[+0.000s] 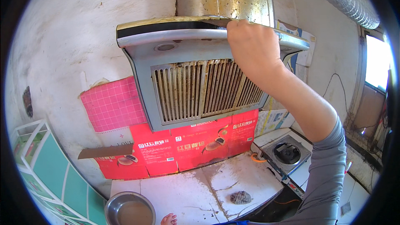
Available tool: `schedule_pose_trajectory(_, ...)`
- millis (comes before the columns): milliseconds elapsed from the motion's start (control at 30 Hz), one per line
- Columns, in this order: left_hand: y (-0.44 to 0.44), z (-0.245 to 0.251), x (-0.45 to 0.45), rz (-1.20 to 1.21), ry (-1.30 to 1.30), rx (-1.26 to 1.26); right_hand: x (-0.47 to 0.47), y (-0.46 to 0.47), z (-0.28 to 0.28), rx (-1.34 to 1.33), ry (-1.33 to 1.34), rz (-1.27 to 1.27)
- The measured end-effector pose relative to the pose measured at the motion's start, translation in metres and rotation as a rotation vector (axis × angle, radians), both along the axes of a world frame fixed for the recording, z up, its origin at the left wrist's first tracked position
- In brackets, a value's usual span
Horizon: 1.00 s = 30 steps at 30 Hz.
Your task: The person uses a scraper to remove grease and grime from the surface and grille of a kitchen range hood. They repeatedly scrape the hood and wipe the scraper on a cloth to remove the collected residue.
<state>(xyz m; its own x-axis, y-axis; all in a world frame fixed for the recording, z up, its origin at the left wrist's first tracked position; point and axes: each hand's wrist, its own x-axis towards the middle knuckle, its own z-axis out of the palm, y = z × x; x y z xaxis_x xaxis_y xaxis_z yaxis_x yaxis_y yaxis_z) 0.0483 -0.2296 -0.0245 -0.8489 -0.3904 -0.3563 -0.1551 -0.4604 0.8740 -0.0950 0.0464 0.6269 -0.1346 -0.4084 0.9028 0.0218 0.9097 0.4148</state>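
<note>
My right hand point(253, 45) is raised to the front edge of a range hood point(140, 59), with its fingers curled. A thin, flat, blade-like tool point(218, 22) juts left from the fist along the hood's black front strip; its handle is hidden in the hand. Beneath are greasy slotted filter grilles point(179, 92), streaked brown. Only the fingers of my left hand point(169, 219) show at the bottom edge, beside a metal basin point(111, 204) holding murky brown water point(135, 214). Whether that hand holds anything is out of sight.
A crumpled grey rag point(240, 197) lies on the cracked white tiled counter point(187, 197). Red printed cardboard point(200, 150) lines the wall. A gas stove point(287, 154) stands at right, a green-panelled rack point(51, 159) at left. A foil duct point(343, 0) runs overhead.
</note>
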Motion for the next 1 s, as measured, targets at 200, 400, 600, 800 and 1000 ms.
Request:
schedule_pose_trajectory(200, -0.003, 0.006, -0.004, -0.014, -0.014, 0.008, 0.006, -0.022, -0.001, -0.007, -0.075, -0.064)
schedule_pose_trajectory(400, -0.010, 0.011, -0.006, -0.014, -0.016, -0.049, 0.009, -0.032, -0.001, 0.015, -0.063, -0.061)
schedule_pose_trajectory(600, -0.014, 0.014, -0.010, -0.016, -0.014, -0.037, -0.013, -0.040, 0.019, 0.061, -0.115, -0.026)
schedule_pose_trajectory(800, -0.015, 0.004, -0.015, 0.018, 0.005, 0.006, -0.002, -0.031, 0.018, -0.012, 0.006, 0.082)
schedule_pose_trajectory(1000, -0.024, 0.001, -0.013, 0.036, 0.003, -0.012, 0.002, -0.047, -0.001, 0.043, 0.043, 0.071)
